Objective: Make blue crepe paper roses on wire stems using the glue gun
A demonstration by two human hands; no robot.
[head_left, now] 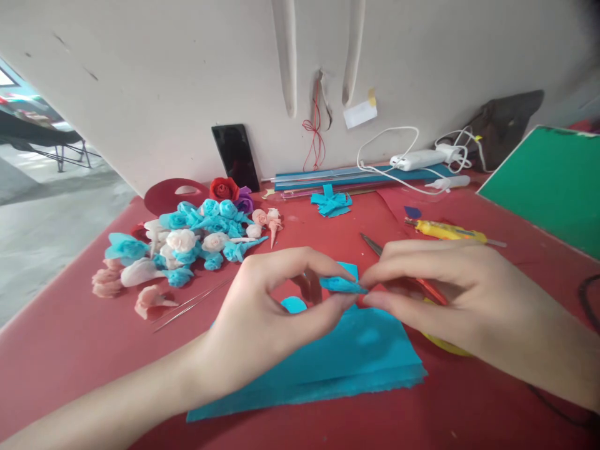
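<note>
A small folded piece of blue crepe paper (338, 285) is pinched between the fingertips of both hands. My left hand (276, 300) has its thumb and index finger closed on the paper's left and lower side. From the right, the thumb and index finger of my right hand (450, 281) meet at its pointed end. Beneath the hands lies a stack of blue crepe paper sheets (370, 350). Scissors (370, 244) with a red and yellow handle are partly hidden under my right hand. A small round blue piece (294, 304) shows below my left index finger.
Several blue, white and pink paper flowers (181, 240) are heaped at the left, beside thin wires (187, 305). Blue paper strips (330, 201), a yellow-handled tool (450, 231) and a white power strip with cable (419, 159) lie behind. A phone (235, 156) leans on the wall.
</note>
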